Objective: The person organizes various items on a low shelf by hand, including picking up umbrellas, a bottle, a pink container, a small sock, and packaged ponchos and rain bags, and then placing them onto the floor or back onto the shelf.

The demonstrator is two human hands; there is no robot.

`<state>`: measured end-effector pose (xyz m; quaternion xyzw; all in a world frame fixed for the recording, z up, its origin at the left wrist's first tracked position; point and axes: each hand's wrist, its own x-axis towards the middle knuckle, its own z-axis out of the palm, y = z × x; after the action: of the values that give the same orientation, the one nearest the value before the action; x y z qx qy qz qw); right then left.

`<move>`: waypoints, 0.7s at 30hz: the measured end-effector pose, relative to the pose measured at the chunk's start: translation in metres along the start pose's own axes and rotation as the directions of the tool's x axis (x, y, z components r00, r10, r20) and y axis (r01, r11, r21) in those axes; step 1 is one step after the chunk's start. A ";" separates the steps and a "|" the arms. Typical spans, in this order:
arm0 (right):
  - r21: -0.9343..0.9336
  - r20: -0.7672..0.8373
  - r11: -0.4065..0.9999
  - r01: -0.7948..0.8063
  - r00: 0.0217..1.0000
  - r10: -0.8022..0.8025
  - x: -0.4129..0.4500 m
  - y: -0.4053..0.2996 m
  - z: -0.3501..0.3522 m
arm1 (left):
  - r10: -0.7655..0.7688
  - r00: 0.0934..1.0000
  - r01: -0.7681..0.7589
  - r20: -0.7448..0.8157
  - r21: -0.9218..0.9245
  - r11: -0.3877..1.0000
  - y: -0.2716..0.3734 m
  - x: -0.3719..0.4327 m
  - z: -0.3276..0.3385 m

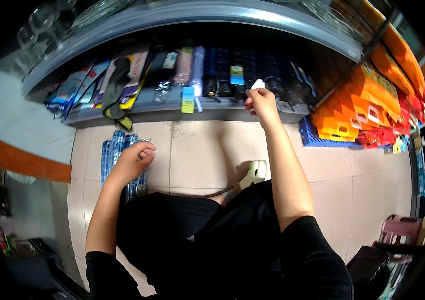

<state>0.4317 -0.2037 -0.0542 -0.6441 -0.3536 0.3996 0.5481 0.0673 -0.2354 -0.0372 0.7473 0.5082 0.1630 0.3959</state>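
Note:
My right hand (pixel 263 103) is at the front of the low shelf, pinching a small white tag (pixel 258 84) between thumb and fingers. Behind it stands a row of dark folding umbrellas (pixel 223 73), packed side by side; one bears a yellow and blue tag (pixel 237 75). Pink (pixel 184 67) and lavender (pixel 197 69) umbrellas stand farther left. My left hand (pixel 133 159), fingers loosely curled and holding nothing visible, hovers over blue plaid umbrellas in clear wrap (pixel 108 157) on the floor. A grey and yellow-green item (pixel 116 86) hangs over the shelf edge.
The metal shelf above (pixel 212 17) carries glassware and overhangs the lower shelf (pixel 152 114). Packaged goods (pixel 73 88) lean at its left end. On the right, orange bags (pixel 362 101) fill a blue plastic basket (pixel 306 135). A pink plastic stool (pixel 400 228) stands at lower right.

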 end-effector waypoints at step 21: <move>-0.464 -0.522 0.860 -0.212 0.850 -0.073 0.048 0.021 -0.029 | 0.120 0.968 -0.020 0.221 -0.407 0.913 0.059 0.079 0.108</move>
<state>0.4790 -0.1760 -0.0783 -0.8613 -0.2588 0.1227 0.4196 0.2085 -0.2214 -0.0736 0.6820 0.3846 0.1861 0.5935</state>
